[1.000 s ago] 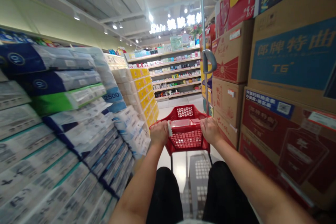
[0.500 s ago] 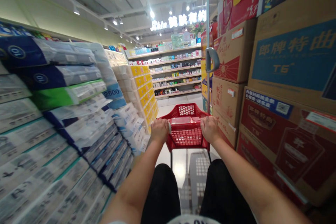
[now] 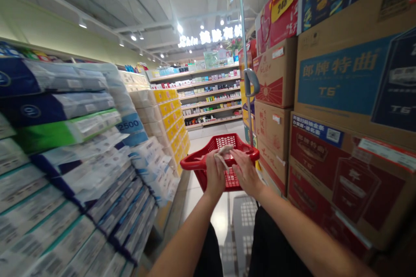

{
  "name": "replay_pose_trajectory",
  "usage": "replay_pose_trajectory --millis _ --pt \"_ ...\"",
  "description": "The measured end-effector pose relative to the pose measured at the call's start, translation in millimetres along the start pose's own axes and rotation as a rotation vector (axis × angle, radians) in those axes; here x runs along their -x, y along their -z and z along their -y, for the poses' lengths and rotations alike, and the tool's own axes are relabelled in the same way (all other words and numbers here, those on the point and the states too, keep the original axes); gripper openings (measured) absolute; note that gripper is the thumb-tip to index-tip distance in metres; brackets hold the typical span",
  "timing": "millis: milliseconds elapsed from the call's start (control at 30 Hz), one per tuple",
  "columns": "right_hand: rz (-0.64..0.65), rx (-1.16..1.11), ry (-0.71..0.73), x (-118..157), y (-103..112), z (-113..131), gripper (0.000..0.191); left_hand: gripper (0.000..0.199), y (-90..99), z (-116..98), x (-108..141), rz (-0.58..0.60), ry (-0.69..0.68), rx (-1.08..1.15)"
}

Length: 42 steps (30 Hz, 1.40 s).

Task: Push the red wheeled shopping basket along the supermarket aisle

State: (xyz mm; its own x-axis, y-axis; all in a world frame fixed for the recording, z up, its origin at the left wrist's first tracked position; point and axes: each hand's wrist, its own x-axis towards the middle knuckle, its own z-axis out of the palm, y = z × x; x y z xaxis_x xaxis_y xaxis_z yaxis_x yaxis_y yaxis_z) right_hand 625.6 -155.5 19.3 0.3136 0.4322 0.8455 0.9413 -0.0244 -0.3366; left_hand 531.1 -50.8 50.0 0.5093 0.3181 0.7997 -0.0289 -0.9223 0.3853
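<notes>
A red plastic shopping cart [image 3: 230, 184] stands in front of me in the aisle. My left hand [image 3: 215, 175] is closed above its red handle bar [image 3: 195, 164], around a pale, crumpled strip that looks like cloth or tissue [image 3: 224, 150]. One end of the strip hangs down between my hands. Beside it, my right hand [image 3: 246, 172] has its fingers stretched out and apart, with the tips close to the strip. Whether those fingertips touch the strip I cannot tell. My hands hide the middle of the handle bar.
Stacked tissue packs [image 3: 65, 130] line the left side, with yellow-sided packs [image 3: 172, 121] farther on. Cardboard cartons [image 3: 344, 78] rise close on the right. A metal pole with a grey handle [image 3: 251, 82] stands past the cart's right side. Product shelves [image 3: 211, 95] cross the far end.
Both hands have left the two ends of the handle bar and come together over its middle. The pale strip now shows between them. The view has turned slightly right.
</notes>
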Motion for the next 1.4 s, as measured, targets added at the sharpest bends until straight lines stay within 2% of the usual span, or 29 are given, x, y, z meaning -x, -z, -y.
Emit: replay_pose_trajectory --millis 67,133,200,267,333,433,533,633,700,767,867,933,967,1033,1133,1233,1333,1400 --pt "-0.078 -0.146 -0.091 -3.1 -3.7 10.4 0.051 0.063 -12.4 -23.6 1.4 0.146 0.048 0.323" --pt "-0.181 -0.221 -0.22 -11.6 -0.1 9.5 0.048 0.071 -15.6 -33.6 -2.5 0.299 0.048 0.48" --pt "-0.225 -0.201 -0.257 -22.3 10.0 -0.6 0.042 0.066 -9.3 -29.1 -12.5 0.386 -0.007 0.393" --pt "-0.193 -0.075 -0.194 -30.0 21.0 -14.1 0.036 0.052 0.8 -13.4 -25.3 0.354 -0.056 0.123" --pt "-0.088 0.099 -0.101 -32.1 27.2 -25.7 0.03 0.043 7.5 7.1 -35.5 0.28 -0.054 -0.206" --pt "0.155 0.263 -0.032 -31.8 27.9 -37.0 0.025 0.039 4.7 33.2 -38.8 0.303 -0.006 -0.53" --pt "0.409 0.335 -0.084 -44.9 29.8 -45.4 0.032 0.039 -5.6 42.1 -30.8 0.299 0.006 -0.635" --pt "0.709 0.441 -0.147 -68.5 35.0 -51.7 0.034 0.038 -11.8 35.6 -22.0 0.254 0.014 -0.669" --pt "0.806 0.494 -0.141 -74.2 34.9 -51.9 0.03 0.037 -12.9 28.4 -18.6 0.246 0.017 -0.683" --pt "0.707 0.547 -0.157 -62.6 30.1 -48.3 0.031 0.037 -12.9 22.7 -17.2 0.249 0.026 -0.697" --pt "0.319 0.612 -0.128 -20.5 20.2 -40.2 0.037 0.037 -12.9 19.8 -17.4 0.26 0.047 -0.703" --pt "0.114 0.597 -0.015 4.4 18.2 -37.2 0.035 0.038 -13.1 20.6 -17.7 0.265 0.052 -0.685" --pt "0.073 0.578 0.036 10.7 19.5 -36.9 0.035 0.038 -13.2 21.2 -17.8 0.264 0.049 -0.671" --pt "0.093 0.548 0.052 8.6 25.6 -38.2 0.034 0.038 -13.7 22.1 -17.8 0.256 0.039 -0.644" --pt "0.18 0.543 -0.099 -13.8 35.0 -42.1 0.026 0.038 -14.5 21.9 -17.2 0.232 0.025 -0.627" --pt "0.102 0.523 -0.213 -17.4 34.3 -47.1 0.025 0.039 -14.2 20.9 -16.2 0.21 0.017 -0.627" --pt "-0.03 0.415 -0.1 6.0 28.8 -54.7 0.031 0.038 -13.1 21.1 -15.6 0.192 0.018 -0.625" --pt "-0.054 0.329 0.004 18.3 29.9 -61.5 0.034 0.037 -12.7 21.4 -15.8 0.189 0.019 -0.62"
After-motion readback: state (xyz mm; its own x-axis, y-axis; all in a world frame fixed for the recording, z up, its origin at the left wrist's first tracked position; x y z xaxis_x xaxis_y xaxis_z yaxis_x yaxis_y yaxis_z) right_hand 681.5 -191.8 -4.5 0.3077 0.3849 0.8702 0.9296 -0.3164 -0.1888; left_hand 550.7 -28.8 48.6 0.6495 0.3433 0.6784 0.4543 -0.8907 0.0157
